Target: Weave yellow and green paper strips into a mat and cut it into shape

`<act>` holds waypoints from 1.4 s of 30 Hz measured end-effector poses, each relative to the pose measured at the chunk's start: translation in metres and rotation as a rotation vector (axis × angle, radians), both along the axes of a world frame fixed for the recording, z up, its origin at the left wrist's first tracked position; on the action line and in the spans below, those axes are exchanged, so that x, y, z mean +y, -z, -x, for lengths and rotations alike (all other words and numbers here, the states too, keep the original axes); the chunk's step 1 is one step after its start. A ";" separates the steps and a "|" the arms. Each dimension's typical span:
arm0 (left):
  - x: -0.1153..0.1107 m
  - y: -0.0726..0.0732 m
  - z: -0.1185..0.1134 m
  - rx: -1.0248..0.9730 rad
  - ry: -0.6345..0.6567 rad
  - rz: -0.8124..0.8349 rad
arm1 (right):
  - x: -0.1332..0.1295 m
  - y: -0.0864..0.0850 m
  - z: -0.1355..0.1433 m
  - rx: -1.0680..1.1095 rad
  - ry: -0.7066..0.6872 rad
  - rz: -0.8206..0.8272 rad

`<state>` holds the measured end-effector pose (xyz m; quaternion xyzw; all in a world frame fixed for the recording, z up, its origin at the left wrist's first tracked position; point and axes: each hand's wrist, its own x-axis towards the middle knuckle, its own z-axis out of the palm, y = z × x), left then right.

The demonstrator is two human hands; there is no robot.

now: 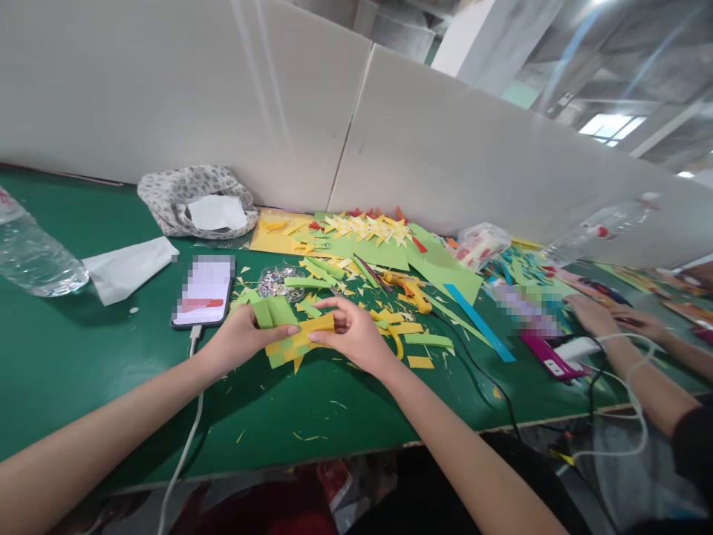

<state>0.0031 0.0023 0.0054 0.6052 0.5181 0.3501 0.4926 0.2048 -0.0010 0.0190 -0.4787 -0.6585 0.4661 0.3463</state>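
Between my hands is a woven piece of green and yellow paper strips (288, 346), held just above the green table. My left hand (248, 336) pinches its green side, thumb on top. On the yellow side, my right hand (352, 334) grips the strips between thumb and fingers. Behind the piece lie a clear container of small beads or sequins (274, 281) and loose green strips (307, 283). A yellow glue gun (409, 288) rests beyond my right hand. Yellow scissor-like handles (397, 343) show partly beside that hand.
A charging phone (205, 291) lies left of my hands, its cable running off the front edge. Farther left is a water bottle (34, 249). A woven yellow paper piece (370, 229) lies at the back. A co-worker's hands (596, 316) and a magenta power strip (551, 358) are at right.
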 end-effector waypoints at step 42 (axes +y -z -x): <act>0.002 0.000 0.001 -0.068 -0.032 0.064 | 0.004 0.008 -0.003 0.163 0.046 0.067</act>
